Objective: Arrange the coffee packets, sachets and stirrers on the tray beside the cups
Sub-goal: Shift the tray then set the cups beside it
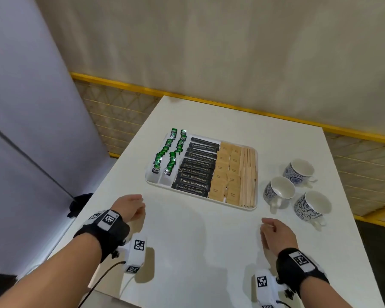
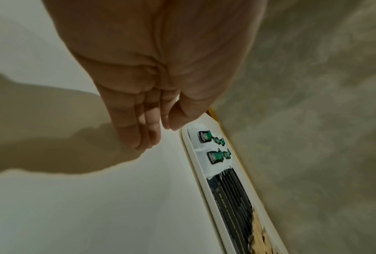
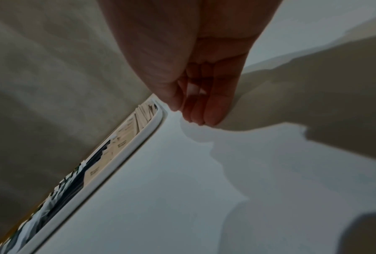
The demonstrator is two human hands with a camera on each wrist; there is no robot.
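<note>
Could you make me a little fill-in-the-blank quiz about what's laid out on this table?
1. Beside the tray stand ____ blue-and-white cups.
2. The black packets are printed with the words BLACK COFFEE ____.
3. The wooden stirrers lie along the tray edge nearest the ____.
4. The left hand and the right hand each hold ____.

Missing words: three; POWDER; cups; nothing

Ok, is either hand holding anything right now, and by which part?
Nothing is held. The left hand and right hand hang loosely curled over the table, short of the tray.
</note>
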